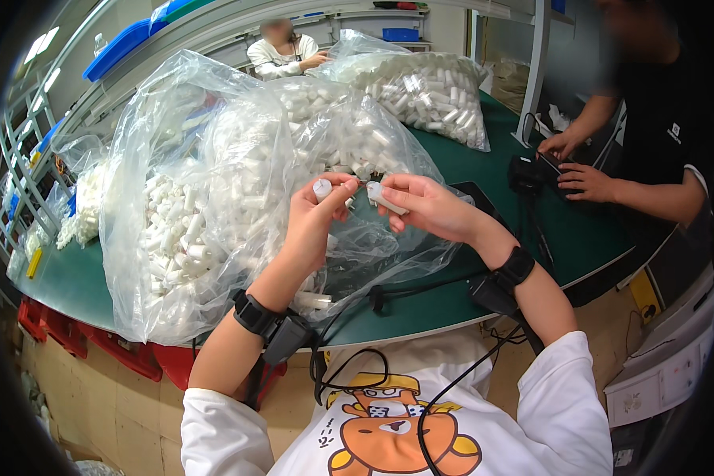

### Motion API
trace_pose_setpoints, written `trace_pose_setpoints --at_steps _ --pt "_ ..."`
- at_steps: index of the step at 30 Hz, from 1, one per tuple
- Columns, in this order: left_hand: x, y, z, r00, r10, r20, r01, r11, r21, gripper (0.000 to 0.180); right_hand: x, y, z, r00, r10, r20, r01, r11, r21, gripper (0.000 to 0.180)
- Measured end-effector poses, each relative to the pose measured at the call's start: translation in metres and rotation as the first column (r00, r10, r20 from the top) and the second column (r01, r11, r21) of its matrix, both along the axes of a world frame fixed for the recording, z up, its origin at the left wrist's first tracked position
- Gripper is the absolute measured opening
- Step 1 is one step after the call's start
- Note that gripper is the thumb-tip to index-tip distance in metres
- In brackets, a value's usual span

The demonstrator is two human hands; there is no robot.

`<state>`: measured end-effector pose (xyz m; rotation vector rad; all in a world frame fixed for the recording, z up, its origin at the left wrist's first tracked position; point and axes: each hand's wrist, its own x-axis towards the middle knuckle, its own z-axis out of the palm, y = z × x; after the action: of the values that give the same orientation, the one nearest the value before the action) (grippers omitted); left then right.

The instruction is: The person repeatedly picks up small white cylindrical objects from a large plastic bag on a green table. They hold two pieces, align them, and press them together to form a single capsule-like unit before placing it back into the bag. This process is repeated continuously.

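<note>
My left hand is closed around a small white cylindrical plastic piece, its round end facing up. In my right hand a similar white cylinder is pinched between thumb and fingers, tilted toward the left one. The two pieces are close together, and small dark parts show just behind them. Both hands are above a large clear plastic bag full of such white cylinders. More loose cylinders show through the plastic on the left.
A second full bag lies farther back on the green table. At the right, a co-worker's hands hold a dark device beside a black box-shaped object. Red stools stand under the table edge. Black cables run from my wrist straps.
</note>
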<state>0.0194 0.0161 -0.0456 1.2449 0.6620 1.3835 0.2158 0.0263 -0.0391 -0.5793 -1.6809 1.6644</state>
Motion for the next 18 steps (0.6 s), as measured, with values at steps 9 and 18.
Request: trace_pose_setpoints --at_steps 9,18 --pt "-0.0022 0.0045 -0.0056 1.0 -0.031 0.004 0.031 1.0 0.006 0.016 0.0009 -0.0028 0.0022 0.996 -0.001 -0.089 -0.005 0.997 -0.071 0.028" --pt "-0.0032 0.006 -0.007 0.999 -0.044 -0.008 0.044 0.999 0.018 0.016 0.0 -0.0025 0.0041 0.999 -0.028 0.034 0.028 0.999 0.016 0.028"
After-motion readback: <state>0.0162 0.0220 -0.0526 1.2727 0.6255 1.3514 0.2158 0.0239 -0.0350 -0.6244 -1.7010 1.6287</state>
